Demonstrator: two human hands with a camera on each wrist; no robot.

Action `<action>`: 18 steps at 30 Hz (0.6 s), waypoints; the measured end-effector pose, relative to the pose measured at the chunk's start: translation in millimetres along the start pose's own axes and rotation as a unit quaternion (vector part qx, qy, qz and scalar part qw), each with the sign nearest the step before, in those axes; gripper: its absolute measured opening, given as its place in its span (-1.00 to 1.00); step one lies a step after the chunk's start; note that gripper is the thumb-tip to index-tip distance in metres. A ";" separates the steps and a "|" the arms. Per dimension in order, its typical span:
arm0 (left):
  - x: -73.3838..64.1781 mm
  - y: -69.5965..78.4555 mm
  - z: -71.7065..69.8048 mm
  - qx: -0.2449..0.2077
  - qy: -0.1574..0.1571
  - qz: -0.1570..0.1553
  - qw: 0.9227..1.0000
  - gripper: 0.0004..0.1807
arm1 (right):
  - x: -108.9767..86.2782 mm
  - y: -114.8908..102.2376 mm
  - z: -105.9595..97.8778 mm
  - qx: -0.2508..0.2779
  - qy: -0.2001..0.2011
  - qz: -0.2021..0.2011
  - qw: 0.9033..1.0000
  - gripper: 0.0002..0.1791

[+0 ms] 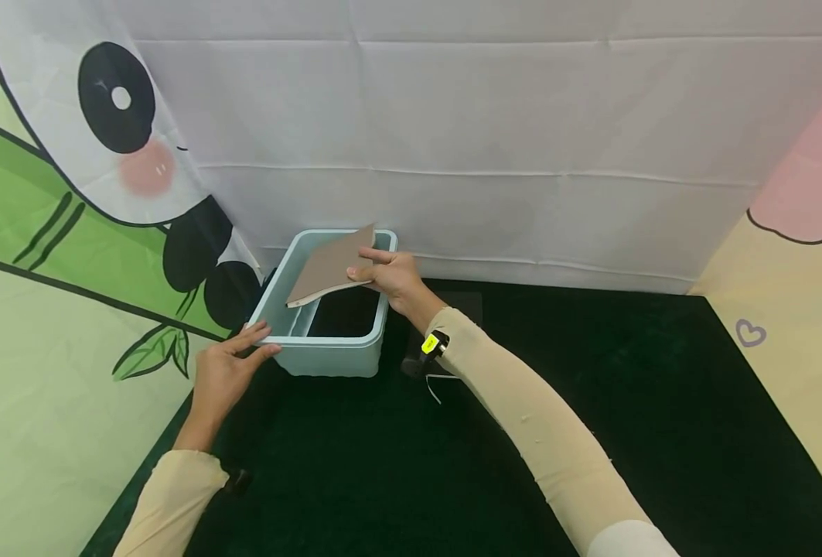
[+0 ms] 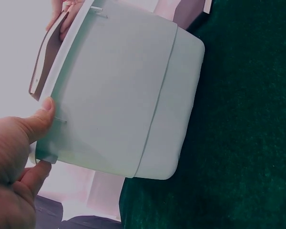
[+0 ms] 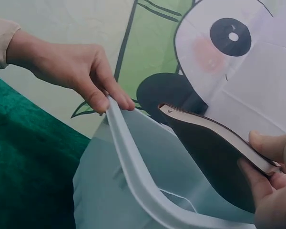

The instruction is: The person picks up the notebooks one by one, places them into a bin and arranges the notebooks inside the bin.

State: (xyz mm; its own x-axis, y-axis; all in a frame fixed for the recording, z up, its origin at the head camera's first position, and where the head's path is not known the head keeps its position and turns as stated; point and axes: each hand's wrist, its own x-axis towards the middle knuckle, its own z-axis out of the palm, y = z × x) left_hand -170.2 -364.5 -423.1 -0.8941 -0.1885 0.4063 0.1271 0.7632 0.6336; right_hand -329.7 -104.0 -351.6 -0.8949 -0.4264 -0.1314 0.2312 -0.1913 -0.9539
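White backdrop [image 1: 494, 116] behind bin [image 1: 330, 360], dark object [image 1: 411, 363] beside; right fingers [image 1: 376, 254] pinch notebook [image 1: 332, 264].

- A dark green, velvety surface [image 1: 355, 464] spreads beneath the fingers of the left hand [image 1: 226, 371] and right hand [image 1: 397, 278], reaching well to the right of both.
- A pale blue bin [image 1: 330, 360] stands on it, opening upward, its near-left rim at the left fingers.
- On the near side of the right fingers: a dark shape [image 1: 413, 363], too dim to identify, beside a thin white strand [image 1: 434, 393].
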 end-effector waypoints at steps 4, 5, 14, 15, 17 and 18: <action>0.3 1.6 0.2 0.003 -0.002 -0.003 1.000 -0.53 | 0.0 4.9 7.1 -0.004 0.009 -0.005 1.000 -0.37; 0.3 2.1 0.0 -0.001 -0.003 -0.004 1.000 -0.53 | -0.2 6.4 8.7 -0.006 0.012 -0.006 1.000 -0.38; 0.2 2.8 0.2 -0.012 -0.010 -0.010 1.000 -0.51 | -0.9 18.9 17.2 -0.044 0.043 -0.019 0.998 -0.42; 0.1 3.0 0.1 -0.012 -0.010 -0.011 1.000 -0.51 | -1.4 19.6 18.0 -0.049 0.045 -0.019 0.998 -0.42; 0.0 3.4 0.4 -0.014 -0.011 -0.011 1.000 -0.51 | -2.8 21.0 19.5 -0.062 0.051 -0.018 0.997 -0.42; -0.1 3.7 0.6 -0.015 -0.010 -0.011 1.000 -0.51 | -3.3 21.9 20.2 -0.067 0.054 -0.017 0.996 -0.42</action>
State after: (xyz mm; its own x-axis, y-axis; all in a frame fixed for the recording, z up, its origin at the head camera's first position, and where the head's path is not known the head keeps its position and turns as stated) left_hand -169.9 -361.4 -421.1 -0.9054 -0.1915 0.3789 0.1203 0.7403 0.6615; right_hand -314.1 -124.7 -366.6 -0.9388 -0.3232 -0.1194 0.1530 -0.0806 -0.9849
